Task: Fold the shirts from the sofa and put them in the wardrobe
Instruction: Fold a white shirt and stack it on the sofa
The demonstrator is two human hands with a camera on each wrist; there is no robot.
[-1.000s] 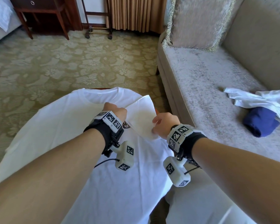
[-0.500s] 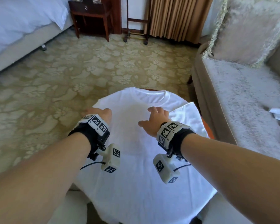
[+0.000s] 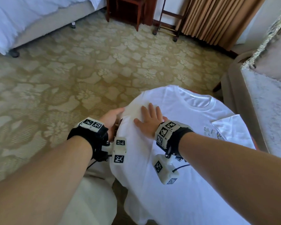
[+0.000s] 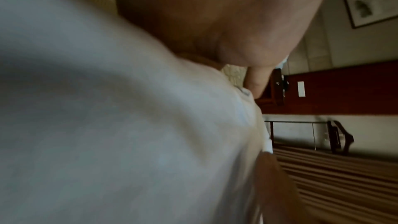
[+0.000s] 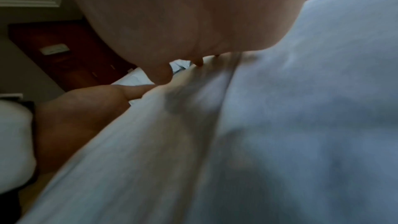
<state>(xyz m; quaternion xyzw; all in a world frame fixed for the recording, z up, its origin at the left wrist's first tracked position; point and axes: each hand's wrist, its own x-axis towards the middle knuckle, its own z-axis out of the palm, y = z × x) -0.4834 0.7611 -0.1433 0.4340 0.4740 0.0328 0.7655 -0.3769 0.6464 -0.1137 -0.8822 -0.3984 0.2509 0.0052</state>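
A white T-shirt [image 3: 177,159] lies face up over a small round table, collar away from me, with its right sleeve [image 3: 230,127] folded in over the chest print. My right hand [image 3: 150,118] presses flat, fingers straight, on the shirt's left shoulder. My left hand [image 3: 114,115] is at the table's left edge and grips the shirt's left side, its fingers hidden under the raised fabric. The wrist views show blurred white cloth [image 4: 129,125] [image 5: 280,125] close under each palm.
The grey sofa [image 3: 266,103] with a fringed cushion [image 3: 276,54] stands just right of the table. A bed [image 3: 23,17], a dark wooden side table [image 3: 128,7], a wheeled rack [image 3: 167,21] and curtains [image 3: 217,17] line the far side. Patterned carpet lies between.
Both hands left the folded right sleeve and moved to the shirt's left side. My right hand now presses the left shoulder and my left has taken the left edge. The view swung left.
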